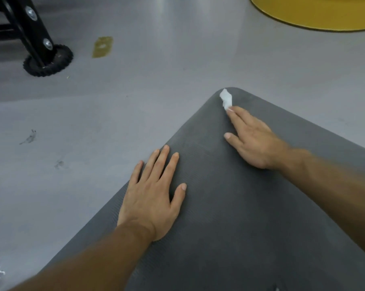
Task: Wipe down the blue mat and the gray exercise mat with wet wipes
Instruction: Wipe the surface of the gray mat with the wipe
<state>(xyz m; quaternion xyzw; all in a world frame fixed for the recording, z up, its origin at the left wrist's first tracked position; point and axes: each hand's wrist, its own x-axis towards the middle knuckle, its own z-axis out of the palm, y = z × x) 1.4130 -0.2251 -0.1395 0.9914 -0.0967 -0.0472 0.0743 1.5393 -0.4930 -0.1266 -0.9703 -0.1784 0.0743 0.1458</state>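
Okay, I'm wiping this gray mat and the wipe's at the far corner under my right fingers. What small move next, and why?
Probably draw the right hand back toward you, dragging the wet wipe along the gray mat. The wipe sits at the mat's far rounded corner, so no mat is left beyond it. The left hand lies flat, steadying the mat.
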